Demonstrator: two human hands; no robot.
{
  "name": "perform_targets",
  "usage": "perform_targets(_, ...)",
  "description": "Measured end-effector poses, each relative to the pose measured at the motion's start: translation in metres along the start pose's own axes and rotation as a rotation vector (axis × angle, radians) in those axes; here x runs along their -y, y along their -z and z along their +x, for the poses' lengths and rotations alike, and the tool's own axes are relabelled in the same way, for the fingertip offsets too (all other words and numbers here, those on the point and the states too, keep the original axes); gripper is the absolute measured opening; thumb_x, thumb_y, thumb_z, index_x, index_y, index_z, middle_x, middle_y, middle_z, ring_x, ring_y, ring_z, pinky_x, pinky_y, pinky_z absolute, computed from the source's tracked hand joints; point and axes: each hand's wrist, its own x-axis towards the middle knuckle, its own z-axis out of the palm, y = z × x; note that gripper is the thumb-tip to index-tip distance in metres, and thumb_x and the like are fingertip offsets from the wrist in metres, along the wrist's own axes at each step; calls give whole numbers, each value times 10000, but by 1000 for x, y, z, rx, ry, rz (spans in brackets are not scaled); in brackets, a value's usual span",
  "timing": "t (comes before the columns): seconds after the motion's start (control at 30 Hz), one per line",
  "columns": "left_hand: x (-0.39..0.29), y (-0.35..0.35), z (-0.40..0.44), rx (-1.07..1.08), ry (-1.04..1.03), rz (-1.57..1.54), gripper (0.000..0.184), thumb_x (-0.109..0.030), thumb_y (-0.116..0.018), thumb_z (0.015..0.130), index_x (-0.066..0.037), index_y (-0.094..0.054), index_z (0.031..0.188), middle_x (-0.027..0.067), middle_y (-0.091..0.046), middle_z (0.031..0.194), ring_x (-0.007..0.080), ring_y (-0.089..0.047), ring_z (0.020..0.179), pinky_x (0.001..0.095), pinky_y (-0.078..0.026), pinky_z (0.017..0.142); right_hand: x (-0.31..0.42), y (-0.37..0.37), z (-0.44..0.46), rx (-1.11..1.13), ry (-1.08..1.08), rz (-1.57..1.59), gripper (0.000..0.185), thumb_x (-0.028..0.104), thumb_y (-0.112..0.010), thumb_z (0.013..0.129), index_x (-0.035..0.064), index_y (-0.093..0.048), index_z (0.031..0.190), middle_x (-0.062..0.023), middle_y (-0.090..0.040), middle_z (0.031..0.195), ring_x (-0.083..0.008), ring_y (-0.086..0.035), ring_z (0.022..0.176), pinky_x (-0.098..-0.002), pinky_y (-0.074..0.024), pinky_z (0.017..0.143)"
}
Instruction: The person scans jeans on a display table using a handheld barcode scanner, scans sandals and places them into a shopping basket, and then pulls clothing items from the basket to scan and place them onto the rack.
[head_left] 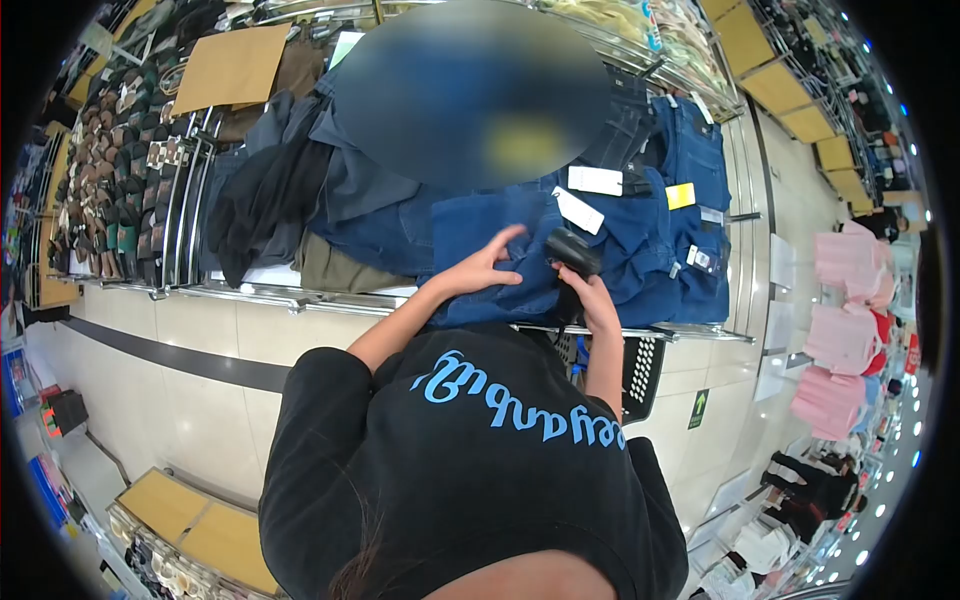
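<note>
My left hand (484, 268) rests, fingers apart, on a pair of dark blue jeans (465, 220) on the rack shelf; its fingertips are slightly blurred. In my right hand (592, 298) is a black handheld barcode scanner (573, 251), its head tilted over the denim and its handle in my grip. A white paper tag (578, 211) lies on the jeans just above the scanner. Another white tag (595, 180) and a yellow-edged tag (680, 195) sit on the neighbouring jeans (690, 150).
Dark trousers (275, 190) and olive trousers (345, 268) lie to the left. A metal rail (290, 297) edges the shelf in front of me. A black crate (640, 378) stands below it at right. Rows of shoes (120, 170) fill the far left. A blurred patch hides the upper middle.
</note>
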Motion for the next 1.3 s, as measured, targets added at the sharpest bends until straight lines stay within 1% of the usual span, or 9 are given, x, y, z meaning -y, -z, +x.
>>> perform_targets(0.07, 8, 4, 1, -212, 279, -185, 948, -181, -687, 808, -122, -16, 1475, 184, -381, 1376, 264, -391, 1274, 402, -365, 1008, -4, 4, 3, 40, -70, -100, 388, 224, -703, 802, -6, -622, 1103, -76, -640, 1068, -153, -556, 1035, -266, -375, 947)
perform_targets(0.17, 11, 18, 0, -248, 438, -619, 910, -150, -669, 817, -98, -41, 1474, 197, -379, 1373, 269, -465, 1215, 396, -439, 959, -5, 7, 1, 99, -138, -160, 401, 262, -696, 807, -5, -627, 1099, -69, -636, 1067, -147, -548, 1027, -261, -370, 944)
perform_targets(0.3, 28, 20, 1, -51, 413, -878, 769, -79, -617, 830, -27, -157, 1443, 187, -526, 1233, 268, -579, 1079, 394, -485, 915, 7, 8, -13, 114, -163, -138, 381, 262, -668, 822, 3, -629, 1098, -54, -634, 1072, -126, -538, 987, -250, -373, 917)
perform_targets(0.6, -60, 73, 36, -333, 43, -770, 412, -174, -552, 889, 3, -474, 1253, 156, -601, 1145, 268, -625, 985, 378, -502, 877, 41, -11, -34, 15, 120, 330, 355, 139, -639, 812, 0, -559, 1129, -109, -637, 1024, -113, -561, 740, -255, -478, 647)
perform_targets(0.7, -103, 116, 45, -206, -113, -977, 458, -177, -602, 874, 31, -466, 1258, 150, -590, 1159, 250, -619, 999, 370, -493, 889, 54, -12, -42, 49, 257, 481, 363, 127, -639, 804, -13, -552, 1127, -126, -632, 1018, -143, -563, 737, -272, -481, 657)
perform_targets(0.77, -164, 110, 30, 205, -272, -1017, 335, -173, -516, 912, 26, -508, 1182, 168, -619, 1102, 282, -630, 969, 393, -506, 879, 56, -9, -42, 167, 380, 498, 392, 104, -632, 793, -17, -541, 1154, -141, -629, 1027, -199, -584, 819, -313, -478, 739)
perform_targets(0.87, -198, 112, 29, 182, -414, -945, 339, -180, -439, 934, 37, -504, 1185, 201, -606, 1120, 310, -628, 973, 412, -512, 873, 66, -11, -48, 283, 507, 539, 458, 72, -628, 767, -9, -524, 1205, -154, -621, 1058, -284, -601, 975, -375, -447, 891)
perform_targets(1.2, -166, 69, 29, 241, -226, -782, 625, -15, -548, 764, 70, -349, 1350, 191, -601, 1131, 268, -633, 960, 341, -475, 903, 80, -15, -38, 169, 498, 508, 563, 88, -674, 722, 15, -494, 1250, -95, -584, 1146, -202, -557, 1048, -335, -379, 953)
perform_targets(1.3, -139, 82, 26, -121, -253, -662, 631, -26, -555, 776, 64, -340, 1362, 179, -595, 1138, 245, -618, 971, 335, -467, 904, 94, -15, -42, 131, 595, 463, 579, 230, -679, 758, 6, -481, 1253, -137, -592, 1132, -239, -542, 1068, -333, -375, 961)
